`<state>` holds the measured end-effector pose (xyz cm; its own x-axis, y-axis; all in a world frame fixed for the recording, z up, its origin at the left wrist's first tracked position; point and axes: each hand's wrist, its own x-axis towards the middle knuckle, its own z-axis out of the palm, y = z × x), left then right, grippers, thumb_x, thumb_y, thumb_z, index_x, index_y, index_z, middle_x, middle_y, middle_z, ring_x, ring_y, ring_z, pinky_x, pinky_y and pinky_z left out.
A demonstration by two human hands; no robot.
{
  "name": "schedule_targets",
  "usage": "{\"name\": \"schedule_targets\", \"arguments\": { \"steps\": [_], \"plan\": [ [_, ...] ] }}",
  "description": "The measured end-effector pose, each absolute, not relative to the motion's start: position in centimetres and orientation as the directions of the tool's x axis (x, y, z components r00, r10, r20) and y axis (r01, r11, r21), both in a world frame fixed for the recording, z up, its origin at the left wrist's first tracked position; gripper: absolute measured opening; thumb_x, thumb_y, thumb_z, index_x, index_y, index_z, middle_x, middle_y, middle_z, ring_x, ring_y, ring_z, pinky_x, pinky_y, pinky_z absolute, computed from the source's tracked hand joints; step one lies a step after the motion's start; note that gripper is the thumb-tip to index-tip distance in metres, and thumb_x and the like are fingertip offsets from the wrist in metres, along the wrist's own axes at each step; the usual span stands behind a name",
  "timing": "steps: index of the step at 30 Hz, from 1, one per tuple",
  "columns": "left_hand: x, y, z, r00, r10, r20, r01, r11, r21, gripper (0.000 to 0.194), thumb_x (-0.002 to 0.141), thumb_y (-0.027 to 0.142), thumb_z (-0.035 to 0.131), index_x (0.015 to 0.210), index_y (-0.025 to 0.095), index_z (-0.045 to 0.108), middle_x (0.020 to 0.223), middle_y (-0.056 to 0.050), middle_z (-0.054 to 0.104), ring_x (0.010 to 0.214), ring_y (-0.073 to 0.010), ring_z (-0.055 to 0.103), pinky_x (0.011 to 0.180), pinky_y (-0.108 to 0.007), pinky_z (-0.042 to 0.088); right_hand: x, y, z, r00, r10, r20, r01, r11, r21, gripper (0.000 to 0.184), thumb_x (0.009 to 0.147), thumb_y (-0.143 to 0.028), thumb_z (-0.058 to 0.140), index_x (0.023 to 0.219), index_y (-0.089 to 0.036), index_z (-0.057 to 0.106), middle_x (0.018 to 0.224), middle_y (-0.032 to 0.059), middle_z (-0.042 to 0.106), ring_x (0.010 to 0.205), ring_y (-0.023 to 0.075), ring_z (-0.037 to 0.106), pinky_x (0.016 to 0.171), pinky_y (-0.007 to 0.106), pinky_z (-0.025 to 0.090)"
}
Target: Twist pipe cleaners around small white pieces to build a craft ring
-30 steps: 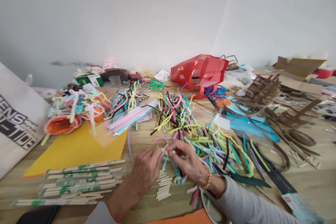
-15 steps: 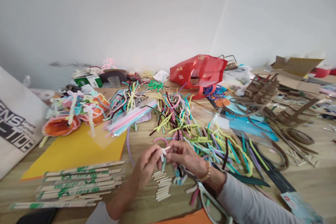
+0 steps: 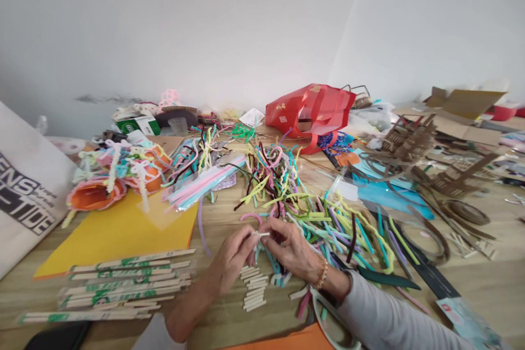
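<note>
Left hand (image 3: 233, 257) and right hand (image 3: 294, 250) grasp a small white piece (image 3: 264, 234) near short pale sticks (image 3: 255, 288); fine fingertip adjustment seems the present step, its next move requiring steadiness.

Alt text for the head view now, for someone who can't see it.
Left hand and right hand pinch a small white piece between them, above a column of short pale sticks. Colorful fuzzy stems lie beyond; wrapped chopsticks lie at left, scissors by the right forearm.
</note>
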<state>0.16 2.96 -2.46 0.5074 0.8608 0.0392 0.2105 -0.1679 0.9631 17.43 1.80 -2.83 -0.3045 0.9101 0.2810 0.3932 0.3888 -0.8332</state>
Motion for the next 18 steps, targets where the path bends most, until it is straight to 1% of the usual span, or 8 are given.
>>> {"name": "schedule_targets", "arguments": {
  "steps": [2, 4, 8, 12, 15, 18],
  "plan": [
    [0.2, 2.9, -2.5, 0.497, 0.866, 0.058, 0.224, -0.193, 0.955, 0.033, 0.092, 0.039, 0.039, 0.067, 0.018, 0.046, 0.058, 0.003, 0.048, 0.058, -0.0121, 0.046, 0.060, -0.023, 0.037, 17.4, 1.8, -3.0, -0.301, 0.902, 0.311, 0.413, 0.417, -0.810, 0.008, 0.083, -0.015, 0.051, 0.085, -0.017, 0.059, 0.071, -0.0009, 0.058, 0.062, 0.0113, 0.049, 0.057, 0.021, 0.037],
    [0.2, 3.0, -2.8, 0.499, 0.865, 0.047, 0.192, -0.163, 0.968, 0.035, 0.092, 0.039, 0.039, 0.065, 0.018, 0.045, 0.056, 0.003, 0.046, 0.055, -0.0117, 0.046, 0.058, -0.023, 0.037, 17.4, 1.8, -3.1, -0.305, 0.882, 0.358, 0.423, 0.463, -0.779, 0.008, 0.083, -0.014, 0.051, 0.085, -0.017, 0.059, 0.072, -0.0002, 0.059, 0.065, 0.0119, 0.051, 0.060, 0.021, 0.039],
    [0.0, 3.5, -3.3, 0.572, 0.820, -0.033, 0.059, -0.001, 0.998, 0.037, 0.090, 0.043, 0.041, 0.063, 0.018, 0.043, 0.047, 0.006, 0.038, 0.044, -0.0101, 0.042, 0.048, -0.022, 0.035, 17.4, 1.9, -3.2, -0.336, 0.837, 0.432, 0.415, 0.544, -0.730, 0.007, 0.085, -0.014, 0.052, 0.086, -0.017, 0.058, 0.079, 0.0024, 0.061, 0.074, 0.0137, 0.055, 0.069, 0.024, 0.041],
    [-0.7, 4.2, -3.4, 0.695, 0.716, -0.064, -0.019, 0.107, 0.994, 0.037, 0.087, 0.046, 0.045, 0.063, 0.017, 0.044, 0.044, 0.007, 0.036, 0.037, -0.0073, 0.037, 0.042, -0.020, 0.028, 17.5, 2.0, -2.9, -0.390, 0.805, 0.447, 0.394, 0.584, -0.710, 0.010, 0.087, -0.015, 0.050, 0.083, -0.016, 0.058, 0.078, 0.0034, 0.060, 0.075, 0.0142, 0.056, 0.071, 0.024, 0.042],
    [-1.5, 4.5, -3.2, 0.771, 0.628, -0.105, 0.011, 0.152, 0.988, 0.037, 0.086, 0.046, 0.048, 0.064, 0.016, 0.046, 0.044, 0.006, 0.040, 0.037, -0.0064, 0.036, 0.040, -0.019, 0.023, 17.6, 2.0, -2.5, -0.450, 0.784, 0.427, 0.343, 0.594, -0.728, 0.012, 0.089, -0.014, 0.049, 0.084, -0.016, 0.060, 0.080, 0.0039, 0.061, 0.079, 0.0142, 0.057, 0.075, 0.024, 0.043],
    [-2.0, 4.8, -3.0, 0.789, 0.597, -0.147, 0.083, 0.133, 0.988, 0.036, 0.086, 0.044, 0.049, 0.065, 0.015, 0.049, 0.043, 0.006, 0.043, 0.037, -0.0066, 0.038, 0.041, -0.019, 0.025, 17.7, 2.1, -2.3, -0.459, 0.802, 0.381, 0.323, 0.551, -0.770, 0.010, 0.088, -0.017, 0.052, 0.085, -0.016, 0.061, 0.082, 0.0034, 0.062, 0.079, 0.0137, 0.057, 0.074, 0.023, 0.043]
  ]
}}
